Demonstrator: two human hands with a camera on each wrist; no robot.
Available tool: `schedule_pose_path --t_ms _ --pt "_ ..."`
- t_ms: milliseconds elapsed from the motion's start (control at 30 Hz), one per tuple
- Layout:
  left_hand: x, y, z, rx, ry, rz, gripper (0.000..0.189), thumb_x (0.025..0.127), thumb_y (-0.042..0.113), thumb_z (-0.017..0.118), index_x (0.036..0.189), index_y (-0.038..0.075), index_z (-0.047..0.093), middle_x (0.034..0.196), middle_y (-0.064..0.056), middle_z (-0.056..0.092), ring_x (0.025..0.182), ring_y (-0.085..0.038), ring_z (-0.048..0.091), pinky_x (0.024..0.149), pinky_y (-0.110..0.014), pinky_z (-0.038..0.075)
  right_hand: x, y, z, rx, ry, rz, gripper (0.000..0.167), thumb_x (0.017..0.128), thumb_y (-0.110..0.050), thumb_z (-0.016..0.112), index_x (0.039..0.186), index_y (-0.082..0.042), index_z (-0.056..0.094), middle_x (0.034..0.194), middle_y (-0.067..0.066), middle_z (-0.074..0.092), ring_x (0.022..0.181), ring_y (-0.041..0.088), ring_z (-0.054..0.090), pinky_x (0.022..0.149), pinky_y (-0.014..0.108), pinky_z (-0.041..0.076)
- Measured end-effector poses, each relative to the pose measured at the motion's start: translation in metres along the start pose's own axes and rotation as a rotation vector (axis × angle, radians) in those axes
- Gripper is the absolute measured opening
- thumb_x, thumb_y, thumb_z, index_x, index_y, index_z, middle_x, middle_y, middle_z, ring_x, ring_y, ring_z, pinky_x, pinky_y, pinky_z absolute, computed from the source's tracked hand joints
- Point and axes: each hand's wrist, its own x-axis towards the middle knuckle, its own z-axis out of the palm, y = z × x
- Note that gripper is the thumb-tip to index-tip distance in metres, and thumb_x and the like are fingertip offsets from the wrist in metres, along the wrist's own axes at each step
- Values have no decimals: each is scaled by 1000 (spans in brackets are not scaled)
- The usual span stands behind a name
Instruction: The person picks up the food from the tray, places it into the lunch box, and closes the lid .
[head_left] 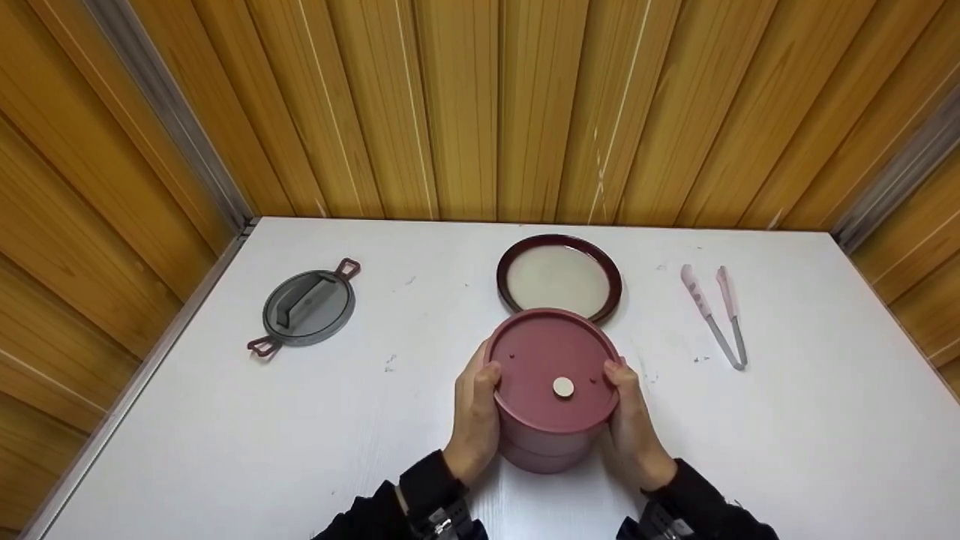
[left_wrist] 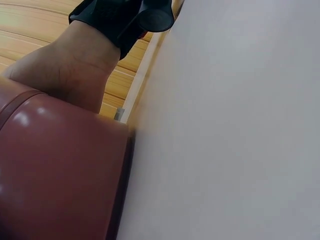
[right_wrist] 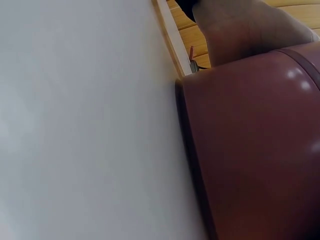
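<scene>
A round dark-pink lidded container [head_left: 551,442] is at the front middle of the table in the head view. Its flat lid [head_left: 540,360] carries a small cream knob. My left hand [head_left: 475,412] grips its left side, thumb at the lid's rim. From the other side, my right hand [head_left: 634,420] holds it the same way. Close up, the container's glossy wall [left_wrist: 55,165] fills the left of the left wrist view, its base at the white surface over a dark band of shadow. Whether it touches the table, I cannot tell. Most fingers are hidden behind it.
Just behind the container lies a cream plate [head_left: 559,281] with a dark brown rim. Pink-tipped tongs [head_left: 731,330] lie spread on the right. A small grey press [head_left: 309,307] with two reddish handles sits at left. Wood-patterned walls [head_left: 465,112] border the white table [head_left: 225,435].
</scene>
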Motion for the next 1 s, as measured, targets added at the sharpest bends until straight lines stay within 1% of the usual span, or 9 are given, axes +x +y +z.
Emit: schedule_pose_path --t_ms 200,400,467,567,667,800,867,933,1000 --pt "0 0 0 -14 9 3 62 99 30 36 149 9 67 141 -8 74 132 -18 65 119 -28 48 0 -1 3 36 15 15 75 112 -39 25 173 3 14 176 18 21 145 -5 30 118 12 25" --pt "1 -1 -1 -32 -18 10 63 100 33 34 149 10 66 139 -9 74 131 -18 66 118 -28 49 -2 -1 4 40 22 15 73 112 -41 25 170 3 19 166 10 34 145 -1 34 118 14 27" --pt "1 -1 -1 -38 -29 10 64 101 33 34 151 9 65 140 -9 74 132 -18 66 118 -28 48 -2 -1 5 37 12 14 73 112 -42 24 171 1 19 166 10 33 146 1 33 119 15 27" --pt "2 -2 -2 -43 -38 2 64 101 32 34 152 8 64 143 -10 73 134 -18 65 120 -26 47 -3 -1 4 14 6 11 75 112 -42 24 173 1 14 174 16 25 149 1 29 118 13 25" --pt "4 -1 -3 -46 -52 -14 63 101 31 35 152 7 64 144 -11 72 134 -18 64 120 -25 46 -4 0 4 -6 14 10 76 112 -42 23 173 3 13 177 20 21 153 7 25 117 10 25" --pt "5 0 -5 -52 -79 -23 62 102 30 35 152 6 63 144 -12 71 135 -18 62 121 -24 45 -4 -1 4 -33 42 12 78 111 -41 23 171 7 14 176 24 21 161 21 19 114 8 25" --pt "5 1 -6 -45 -90 -30 62 102 29 35 152 6 63 145 -12 71 136 -18 62 121 -24 45 -5 -1 4 -44 45 15 77 111 -40 23 171 8 15 175 25 22 162 26 18 114 8 25" --pt "6 2 -7 -36 -97 -35 60 102 28 35 150 5 64 142 -13 72 134 -18 63 120 -25 46 -5 -2 3 -60 36 18 77 111 -40 23 171 7 15 175 25 23 161 27 19 113 8 26" --pt "6 3 -8 -28 -104 -40 59 102 28 36 147 5 66 140 -12 72 132 -18 63 118 -25 46 -5 -3 1 -73 23 22 76 111 -40 23 172 5 16 175 23 24 158 22 23 113 8 26"
